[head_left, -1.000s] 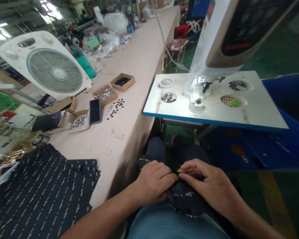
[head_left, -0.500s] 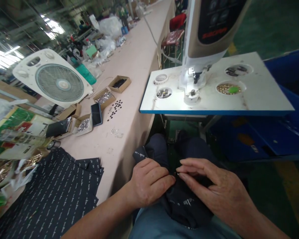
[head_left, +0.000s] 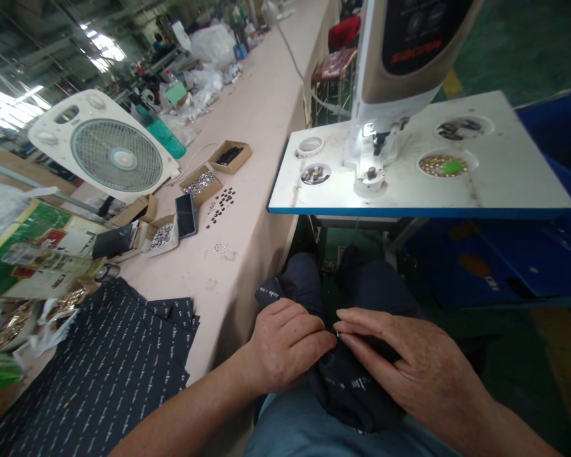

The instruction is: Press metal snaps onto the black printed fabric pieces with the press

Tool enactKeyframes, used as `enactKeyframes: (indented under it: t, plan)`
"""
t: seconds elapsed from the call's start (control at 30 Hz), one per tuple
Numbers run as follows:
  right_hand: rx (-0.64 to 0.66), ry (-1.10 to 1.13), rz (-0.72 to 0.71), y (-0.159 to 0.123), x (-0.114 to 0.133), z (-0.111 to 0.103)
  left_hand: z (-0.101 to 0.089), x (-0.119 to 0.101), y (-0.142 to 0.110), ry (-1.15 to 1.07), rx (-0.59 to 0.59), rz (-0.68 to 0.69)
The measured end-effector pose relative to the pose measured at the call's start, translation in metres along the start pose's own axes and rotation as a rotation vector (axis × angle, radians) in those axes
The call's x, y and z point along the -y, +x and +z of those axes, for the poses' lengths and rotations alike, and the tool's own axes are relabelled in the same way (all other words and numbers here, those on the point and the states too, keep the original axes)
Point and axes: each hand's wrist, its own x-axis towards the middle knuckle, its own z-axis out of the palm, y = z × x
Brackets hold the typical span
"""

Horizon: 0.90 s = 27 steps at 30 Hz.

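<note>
1. Holding the black printed cloth [head_left: 347,393] in its curled fingers, the left hand [head_left: 288,348] is positioned above the lap [head_left: 380,285].
2. A small shiny piece [head_left: 337,334] is pinched between the thumb and index finger of the right hand [head_left: 409,355], just beside the left fingers. Its exact form is too small to be determined, as is whether it is attached to the cloth.
3. The cloth is gathered in folds between and below both hands; one printed corner is exposed beyond the left hand.
4. A stack of printed pieces [head_left: 109,362] is laid on the counter [head_left: 252,127], near the left forearm [head_left: 190,409].
5. Farther along the counter, metal parts [head_left: 200,183] are contained in open cardboard boxes [head_left: 210,195]. A smartphone [head_left: 186,214] is set beside them, and loose black discs [head_left: 227,198] are scattered nearby.
6. A box fan [head_left: 117,146] is stood behind the boxes.
7. In front of the hands, a white and brown machine [head_left: 400,94] is mounted over a blue-edged platform [head_left: 409,195]. Gold-coloured pieces [head_left: 431,166] and a green object [head_left: 453,167] are contained in one round recess of the platform.
</note>
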Motion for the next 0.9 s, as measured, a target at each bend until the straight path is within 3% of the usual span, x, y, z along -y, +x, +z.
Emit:
enactKeyframes:
  t: [0.13, 0.33, 0.47, 0.63, 0.9]
  plan:
    - [0.019, -0.034, -0.12, 0.002, -0.002, -0.002, 0.002, 0.0, -0.002, -0.097, 0.042, -0.105]
    - [0.134, 0.043, -0.074, 0.003, -0.004, -0.005, 0.004, -0.002, -0.004, -0.234, 0.117, -0.248]
    - [0.195, 0.154, 0.056, 0.005, -0.004, -0.006, 0.002, -0.003, -0.003, -0.208, 0.121, -0.216]
    - [0.183, 0.252, 0.217, 0.009, -0.003, -0.005, -0.002, -0.005, -0.003, -0.161, 0.092, -0.118]
    - [0.097, 0.238, 0.191, 0.001, 0.001, -0.004, -0.008, -0.009, 0.001, -0.09, 0.042, -0.053]
